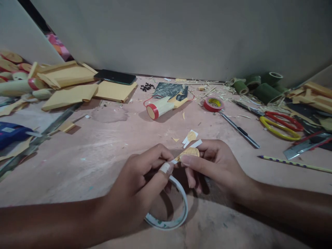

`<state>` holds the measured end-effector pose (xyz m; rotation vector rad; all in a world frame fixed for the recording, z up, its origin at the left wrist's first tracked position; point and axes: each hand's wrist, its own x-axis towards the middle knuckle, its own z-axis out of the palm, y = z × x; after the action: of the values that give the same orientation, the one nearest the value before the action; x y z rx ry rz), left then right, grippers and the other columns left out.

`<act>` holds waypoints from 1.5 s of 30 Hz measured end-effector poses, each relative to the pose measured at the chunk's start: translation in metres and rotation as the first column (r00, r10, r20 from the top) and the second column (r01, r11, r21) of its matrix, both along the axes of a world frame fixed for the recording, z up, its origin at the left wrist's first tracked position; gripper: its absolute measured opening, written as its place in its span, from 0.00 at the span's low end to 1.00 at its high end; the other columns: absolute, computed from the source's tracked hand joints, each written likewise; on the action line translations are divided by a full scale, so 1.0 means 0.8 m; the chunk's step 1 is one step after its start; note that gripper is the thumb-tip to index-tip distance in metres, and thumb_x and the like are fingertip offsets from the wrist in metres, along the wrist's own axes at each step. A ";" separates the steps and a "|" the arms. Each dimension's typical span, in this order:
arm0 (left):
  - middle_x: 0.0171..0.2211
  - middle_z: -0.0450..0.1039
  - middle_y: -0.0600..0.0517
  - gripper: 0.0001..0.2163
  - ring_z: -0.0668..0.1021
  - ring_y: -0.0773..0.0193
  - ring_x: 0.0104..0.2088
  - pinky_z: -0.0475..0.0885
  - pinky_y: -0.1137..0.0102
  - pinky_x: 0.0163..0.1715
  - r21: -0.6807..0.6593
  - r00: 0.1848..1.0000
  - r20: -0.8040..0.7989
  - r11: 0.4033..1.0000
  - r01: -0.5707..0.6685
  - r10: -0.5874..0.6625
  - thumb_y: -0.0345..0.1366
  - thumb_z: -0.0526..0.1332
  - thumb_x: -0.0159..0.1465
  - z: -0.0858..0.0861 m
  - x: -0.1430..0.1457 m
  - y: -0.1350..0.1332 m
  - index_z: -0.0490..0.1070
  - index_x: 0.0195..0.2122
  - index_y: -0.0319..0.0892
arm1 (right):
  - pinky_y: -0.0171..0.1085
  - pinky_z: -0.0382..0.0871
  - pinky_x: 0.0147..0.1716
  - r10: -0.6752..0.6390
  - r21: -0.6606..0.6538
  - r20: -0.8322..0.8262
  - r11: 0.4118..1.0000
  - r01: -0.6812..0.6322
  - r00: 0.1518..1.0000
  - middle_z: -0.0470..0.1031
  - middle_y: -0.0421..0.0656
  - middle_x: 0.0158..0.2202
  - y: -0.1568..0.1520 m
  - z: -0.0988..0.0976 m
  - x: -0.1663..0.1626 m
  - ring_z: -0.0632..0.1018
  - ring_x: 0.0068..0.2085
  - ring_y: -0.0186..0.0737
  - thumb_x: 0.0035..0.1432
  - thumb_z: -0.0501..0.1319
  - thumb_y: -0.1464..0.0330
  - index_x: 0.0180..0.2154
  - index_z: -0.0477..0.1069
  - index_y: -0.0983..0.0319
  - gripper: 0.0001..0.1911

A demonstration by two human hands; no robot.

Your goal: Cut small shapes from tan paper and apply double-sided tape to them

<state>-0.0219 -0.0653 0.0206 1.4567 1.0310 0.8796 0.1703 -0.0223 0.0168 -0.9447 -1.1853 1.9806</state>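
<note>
My left hand [145, 176] has its fingers closed on a roll of white double-sided tape [185, 207], which hangs below the thumb. A piece of white tape is on that thumb. Between the thumb and fingers of my right hand [215, 162] is a small yellow paper cutout [190, 152] with dark lines drawn on it. A white strip of tape [196, 143] sticks out past its upper edge. The two hands nearly meet at the cutout's left end. Just beyond, a second yellow piece with white strips [191, 135] lies on the table.
Further back lies a bamboo tube with red bands [162, 109]. Red tape [213, 104], a craft knife [240, 129], scissors [280, 124] and a pencil [293, 163] are to the right. A blue glue gun [15, 135], folded yellow paper [70, 97] and a phone [115, 76] are left.
</note>
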 end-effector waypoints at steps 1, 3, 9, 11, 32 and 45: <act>0.31 0.80 0.56 0.09 0.76 0.72 0.27 0.68 0.78 0.26 -0.005 1.000 0.000 1.000 -0.004 0.004 0.36 0.57 0.75 0.000 0.000 0.000 0.74 0.38 0.45 | 0.25 0.66 0.14 0.005 0.001 -0.005 1.000 -0.005 1.000 0.76 0.38 0.17 0.000 0.000 0.000 0.71 0.16 0.28 0.52 0.76 0.61 0.27 0.76 0.65 0.16; 0.31 0.79 0.57 0.09 0.76 0.72 0.27 0.67 0.78 0.26 -0.005 1.000 -0.002 1.000 -0.013 0.013 0.36 0.57 0.75 -0.001 0.000 0.000 0.74 0.37 0.45 | 0.25 0.66 0.13 0.010 0.004 -0.004 1.000 -0.010 1.000 0.76 0.38 0.17 0.000 0.000 0.000 0.71 0.15 0.28 0.52 0.76 0.61 0.27 0.76 0.64 0.16; 0.30 0.78 0.59 0.09 0.76 0.74 0.27 0.67 0.80 0.27 0.022 1.000 -0.015 1.000 0.004 -0.004 0.35 0.57 0.75 -0.002 0.000 0.000 0.74 0.39 0.47 | 0.25 0.65 0.13 0.000 0.008 0.011 1.000 0.000 1.000 0.76 0.38 0.17 0.000 -0.001 0.001 0.71 0.15 0.28 0.51 0.77 0.63 0.26 0.76 0.65 0.15; 0.31 0.78 0.59 0.08 0.76 0.74 0.27 0.67 0.80 0.27 0.030 1.000 -0.020 1.000 0.006 -0.005 0.35 0.57 0.75 -0.001 -0.001 -0.002 0.74 0.39 0.48 | 0.25 0.65 0.13 -0.002 0.007 0.021 1.000 0.002 1.000 0.76 0.38 0.17 0.000 -0.001 0.001 0.71 0.15 0.28 0.51 0.77 0.63 0.26 0.77 0.65 0.15; 0.37 0.79 0.55 0.09 0.80 0.68 0.39 0.73 0.73 0.43 0.050 0.994 0.015 0.993 0.105 -0.106 0.37 0.53 0.77 -0.003 -0.003 -0.001 0.71 0.42 0.45 | 0.25 0.63 0.16 -0.017 0.166 -0.019 0.986 0.020 1.000 0.71 0.36 0.17 -0.004 -0.010 0.004 0.70 0.17 0.27 0.63 0.67 0.60 0.25 0.73 0.63 0.18; 0.45 0.77 0.54 0.13 0.79 0.63 0.43 0.72 0.70 0.44 0.079 0.968 -0.073 0.966 0.247 -0.242 0.28 0.54 0.71 0.008 -0.012 0.002 0.70 0.52 0.48 | 0.26 0.63 0.15 -0.113 0.308 -0.014 0.945 0.111 0.994 0.72 0.35 0.19 -0.004 -0.015 0.009 0.70 0.17 0.28 0.65 0.67 0.61 0.27 0.75 0.61 0.15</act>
<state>-0.0316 -0.0640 0.0273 1.6544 0.8438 0.7117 0.1775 -0.0253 0.0048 -0.8342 -1.3636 1.6440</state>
